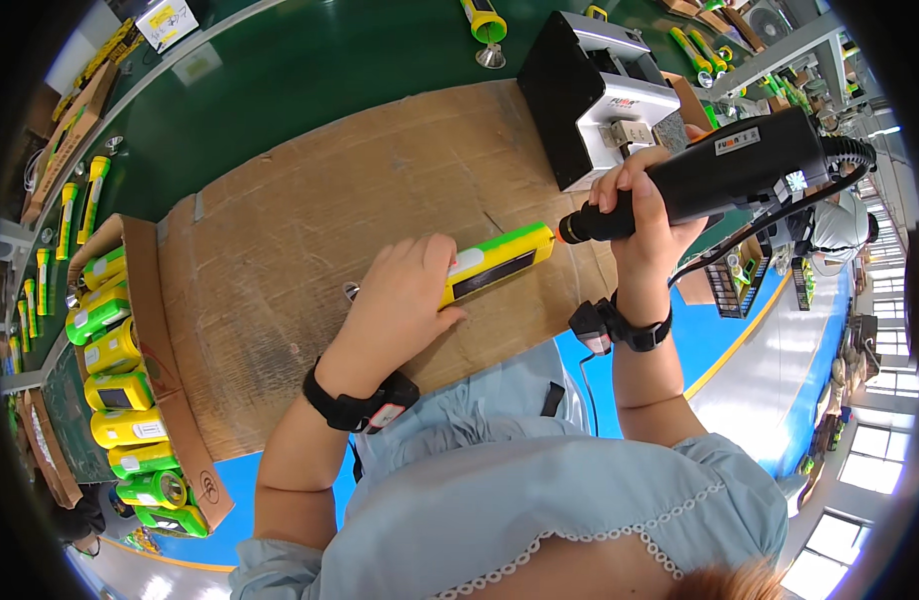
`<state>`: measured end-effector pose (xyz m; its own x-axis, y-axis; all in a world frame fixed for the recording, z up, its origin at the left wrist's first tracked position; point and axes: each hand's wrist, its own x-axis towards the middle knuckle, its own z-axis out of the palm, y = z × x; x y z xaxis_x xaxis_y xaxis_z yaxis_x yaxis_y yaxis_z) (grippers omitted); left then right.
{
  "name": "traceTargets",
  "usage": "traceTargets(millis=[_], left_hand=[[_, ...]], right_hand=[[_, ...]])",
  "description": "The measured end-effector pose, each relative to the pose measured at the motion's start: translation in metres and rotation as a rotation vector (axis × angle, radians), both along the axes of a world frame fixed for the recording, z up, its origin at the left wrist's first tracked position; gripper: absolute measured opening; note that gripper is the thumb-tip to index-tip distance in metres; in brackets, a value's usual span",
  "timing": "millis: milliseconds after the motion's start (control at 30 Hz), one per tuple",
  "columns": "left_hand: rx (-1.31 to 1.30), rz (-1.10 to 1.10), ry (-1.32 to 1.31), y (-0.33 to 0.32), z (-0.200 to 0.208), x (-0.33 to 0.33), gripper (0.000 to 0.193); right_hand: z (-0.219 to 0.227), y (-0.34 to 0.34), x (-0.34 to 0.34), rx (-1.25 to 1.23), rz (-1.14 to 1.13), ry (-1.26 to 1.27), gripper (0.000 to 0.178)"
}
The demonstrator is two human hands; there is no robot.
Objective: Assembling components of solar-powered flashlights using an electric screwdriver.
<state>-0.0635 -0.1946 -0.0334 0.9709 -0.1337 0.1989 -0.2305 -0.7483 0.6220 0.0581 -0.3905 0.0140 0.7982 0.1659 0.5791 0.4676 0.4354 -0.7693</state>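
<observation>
Left hand (405,285): closed around the near part of the flashlight housing (505,262), thumb on the near side.
Right hand (645,210): wrapped round the front of the electric screwdriver (740,165).
Housing position: over the cardboard sheet (380,180), far end toward the tool; whether it rests there cannot be told.
Driver nose: at the housing's far end; contact cannot be confirmed.
Technique (judged): brace the housing firmly, align the bit squarely, press evenly; a tilted bit could slip.
Housing finish: yellow and green, apparently smooth plastic, oblong, dark rectangular panel.
Driver body: black, cylindrical, stepped nose.
Sheet: brown, creased, scuffed.
</observation>
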Motion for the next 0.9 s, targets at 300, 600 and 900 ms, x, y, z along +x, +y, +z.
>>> traceTargets(millis=[300,600,900], left_hand=[[0.061,0.133,-0.054,0.003,-0.012,0.001,0.043],[0.091,0.175,-0.065,-0.001,-0.011,0.003,0.043],[0.172,0.167,-0.073,-0.003,-0.009,0.0,0.042]], right_hand=[[-0.02,0.029,0.023,-0.185,-0.045,-0.05,0.054],[-0.022,0.03,0.024,-0.092,0.02,-0.002,0.05],[-0.014,0.018,0.016,-0.109,-0.04,-0.104,0.06]])
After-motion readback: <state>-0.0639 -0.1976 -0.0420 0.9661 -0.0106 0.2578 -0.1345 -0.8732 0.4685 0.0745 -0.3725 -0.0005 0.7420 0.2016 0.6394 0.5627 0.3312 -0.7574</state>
